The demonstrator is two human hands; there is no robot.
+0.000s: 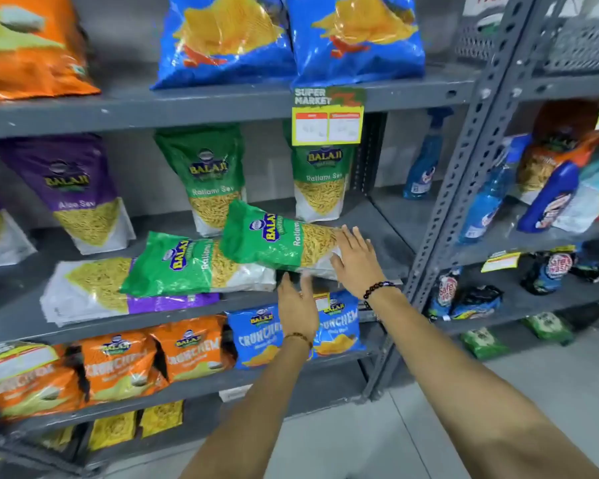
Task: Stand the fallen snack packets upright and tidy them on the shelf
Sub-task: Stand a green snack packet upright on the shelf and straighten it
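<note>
Step in hand: reaching for the nearest fallen green packet (281, 238) on the middle shelf (388, 233); none of the fallen ones stands yet.
Right hand: my right hand (355, 259) is spread wide, palm against the clear bottom end of that packet, holding nothing.
Left hand: my left hand (296, 305) is open too, fingers up at the shelf's front edge, just below the packet's lower side; I cannot tell whether it touches the packet.
Where the packet lies: on its side, top end pointing left, partly overlapping a second fallen green packet (187, 266).
Underneath: a purple packet (118, 288) lies flat beneath the second one.
Already upright: two green packets (208, 174) and a purple one stand at the back of the shelf.
Next move, as I judge it: close both hands on the packet's ends, turn it so the clear bottom goes down, and set it in the bare space in front of the right-hand standing one.
Care needed: the film looks slippery and the contents loose, so the packet may sag or topple again.
</note>
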